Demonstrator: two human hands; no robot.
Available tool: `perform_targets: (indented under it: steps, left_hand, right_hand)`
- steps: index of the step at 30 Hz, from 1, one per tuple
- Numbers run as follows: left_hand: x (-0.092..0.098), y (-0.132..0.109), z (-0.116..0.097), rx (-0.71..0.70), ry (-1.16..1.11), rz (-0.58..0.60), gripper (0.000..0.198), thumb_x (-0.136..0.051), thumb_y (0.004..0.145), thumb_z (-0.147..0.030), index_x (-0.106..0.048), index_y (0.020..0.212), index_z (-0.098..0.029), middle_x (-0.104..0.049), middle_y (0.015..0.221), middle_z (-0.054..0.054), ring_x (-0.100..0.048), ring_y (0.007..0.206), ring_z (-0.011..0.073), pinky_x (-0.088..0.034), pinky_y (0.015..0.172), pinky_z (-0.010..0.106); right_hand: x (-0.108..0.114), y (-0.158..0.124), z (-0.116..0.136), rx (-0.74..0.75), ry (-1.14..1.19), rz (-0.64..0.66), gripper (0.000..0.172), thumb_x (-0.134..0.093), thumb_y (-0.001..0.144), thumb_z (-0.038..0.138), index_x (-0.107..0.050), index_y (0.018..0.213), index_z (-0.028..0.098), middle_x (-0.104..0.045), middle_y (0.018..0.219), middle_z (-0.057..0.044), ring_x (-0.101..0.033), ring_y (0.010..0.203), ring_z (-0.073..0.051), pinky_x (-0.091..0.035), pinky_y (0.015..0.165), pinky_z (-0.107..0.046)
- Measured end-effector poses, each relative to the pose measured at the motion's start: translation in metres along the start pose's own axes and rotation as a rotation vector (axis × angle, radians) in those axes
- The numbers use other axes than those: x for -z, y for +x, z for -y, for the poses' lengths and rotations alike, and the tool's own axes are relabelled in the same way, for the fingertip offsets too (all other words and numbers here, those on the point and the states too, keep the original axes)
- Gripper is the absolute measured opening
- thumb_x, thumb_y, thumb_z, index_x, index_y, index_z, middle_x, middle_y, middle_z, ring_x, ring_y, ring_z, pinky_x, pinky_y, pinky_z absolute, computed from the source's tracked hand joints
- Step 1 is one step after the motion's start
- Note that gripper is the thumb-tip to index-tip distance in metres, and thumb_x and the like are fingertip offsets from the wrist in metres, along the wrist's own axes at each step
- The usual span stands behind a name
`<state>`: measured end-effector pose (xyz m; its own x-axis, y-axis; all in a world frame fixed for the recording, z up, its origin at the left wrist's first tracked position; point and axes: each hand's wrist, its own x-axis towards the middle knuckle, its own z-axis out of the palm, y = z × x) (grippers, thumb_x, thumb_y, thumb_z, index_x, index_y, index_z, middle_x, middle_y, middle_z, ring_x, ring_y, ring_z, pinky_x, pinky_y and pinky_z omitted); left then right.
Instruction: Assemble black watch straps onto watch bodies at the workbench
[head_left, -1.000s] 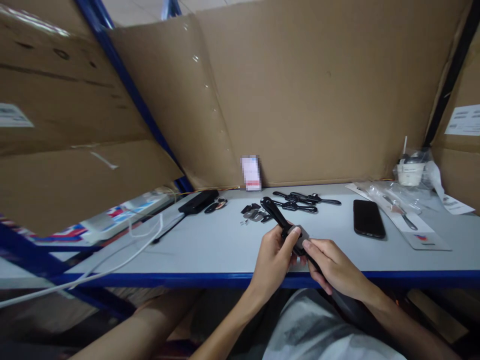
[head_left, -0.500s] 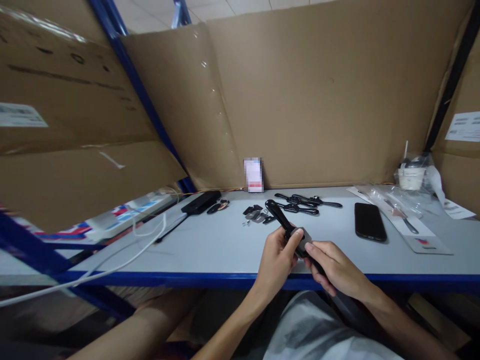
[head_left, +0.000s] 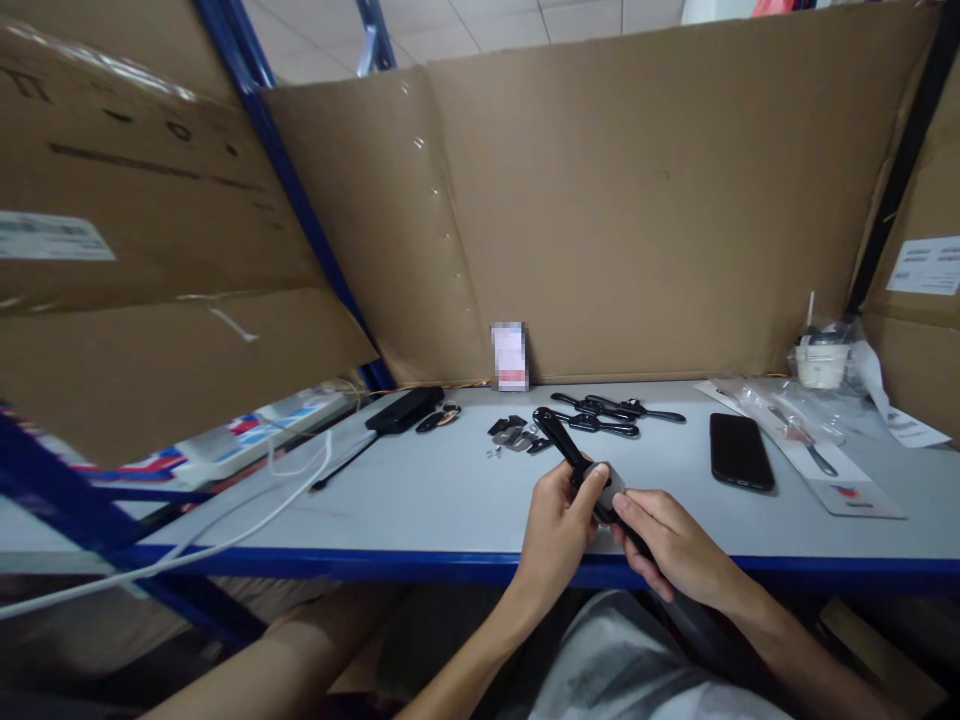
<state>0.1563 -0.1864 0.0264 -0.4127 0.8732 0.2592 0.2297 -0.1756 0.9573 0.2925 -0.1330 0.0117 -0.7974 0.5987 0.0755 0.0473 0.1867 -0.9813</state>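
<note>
A black spokeshave (head_left: 556, 434) is held between both hands above the table's front edge, tilted, with one handle pointing up and away to the left. On its middle lies a flat grey metal blade (head_left: 611, 484). My left hand (head_left: 553, 515) is closed around the body, its thumb pressing on the blade. My right hand (head_left: 679, 540) grips the other handle, thumb and fingers at the blade's near side. Beyond the hands are several loose metal blades (head_left: 516, 434), a few tiny screws (head_left: 493, 453) and several more black spokeshaves (head_left: 600, 424).
A black phone (head_left: 741, 452) and a packaged brush-like tool on card (head_left: 847, 490) lie at right, near a bagged cup (head_left: 821, 362). Another phone (head_left: 511, 357) leans on the cardboard wall (head_left: 637, 200). At left are a black case (head_left: 405, 410) and white cables (head_left: 300, 505).
The camera view has shifted slightly, so the scene sits a little lower. Both hands keep nearly the same hold on the spokeshave and blade.
</note>
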Motion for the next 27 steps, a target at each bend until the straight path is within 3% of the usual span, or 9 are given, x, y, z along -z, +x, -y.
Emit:
perform_targets:
  steps: [12,17,19,21,23,24,27]
  left_hand:
    - [-0.002,-0.001,0.001,-0.021,0.003,-0.054,0.043,-0.061,0.079,-0.059,-0.050,0.068,-0.019,-0.045,0.046,-0.006,-0.041,0.035,0.0073,-0.028,0.037,0.019]
    - [-0.004,-0.001,0.001,-0.019,-0.007,0.003,0.045,-0.059,0.081,-0.062,-0.049,0.069,-0.019,-0.045,0.044,-0.006,-0.040,0.034,0.0075,-0.028,0.036,0.019]
    - [-0.001,0.000,-0.005,-0.022,-0.011,0.085,0.046,-0.055,0.083,-0.065,-0.048,0.073,-0.020,-0.048,0.047,-0.005,-0.043,0.035,0.0086,-0.030,0.036,0.019]
    - [0.010,0.004,-0.014,-0.035,0.017,0.228,0.047,-0.047,0.087,-0.066,-0.049,0.080,-0.020,-0.056,0.055,-0.002,-0.050,0.038,0.0104,-0.033,0.036,0.020]
    - [0.033,0.013,-0.023,-0.093,0.134,0.311,0.046,-0.040,0.091,-0.064,-0.051,0.087,-0.019,-0.061,0.063,0.000,-0.055,0.043,0.0120,-0.037,0.039,0.021]
    - [0.049,0.019,-0.025,-0.148,0.244,0.268,0.044,-0.039,0.093,-0.060,-0.054,0.090,-0.019,-0.060,0.063,0.000,-0.056,0.045,0.0120,-0.039,0.043,0.021]
    - [0.103,0.045,-0.020,-0.268,0.647,-0.085,0.032,-0.048,0.092,-0.049,-0.059,0.089,-0.019,-0.062,0.063,0.000,-0.058,0.053,0.0134,-0.042,0.054,0.023]
  right_hand:
    - [-0.001,-0.002,0.002,0.004,-0.007,-0.005,0.055,-0.035,0.096,0.068,-0.051,0.075,0.019,-0.043,0.043,0.008,-0.033,0.029,-0.006,-0.025,0.034,-0.020]
    - [-0.003,0.000,0.001,0.024,-0.005,-0.090,0.061,-0.039,0.089,0.076,-0.050,0.069,0.020,-0.039,0.045,0.007,-0.029,0.033,-0.006,-0.021,0.033,-0.022]
    - [-0.003,0.002,0.001,0.066,0.009,-0.127,0.061,-0.043,0.087,0.078,-0.050,0.067,0.020,-0.037,0.045,0.007,-0.028,0.036,-0.007,-0.021,0.035,-0.023]
    - [-0.001,0.003,0.002,0.065,0.068,-0.163,0.061,-0.047,0.084,0.079,-0.051,0.069,0.020,-0.034,0.046,0.008,-0.026,0.038,-0.006,-0.019,0.036,-0.023]
    - [0.001,0.005,0.002,0.027,0.166,-0.200,0.060,-0.050,0.082,0.079,-0.051,0.071,0.020,-0.031,0.046,0.009,-0.022,0.037,-0.006,-0.016,0.035,-0.022]
    - [0.002,0.005,0.002,0.007,0.224,-0.217,0.058,-0.052,0.082,0.078,-0.050,0.072,0.020,-0.030,0.046,0.010,-0.020,0.037,-0.005,-0.014,0.035,-0.021]
    - [0.005,0.005,0.002,-0.018,0.399,-0.233,0.054,-0.060,0.079,0.073,-0.049,0.072,0.020,-0.026,0.045,0.012,-0.016,0.037,-0.004,-0.011,0.035,-0.019]
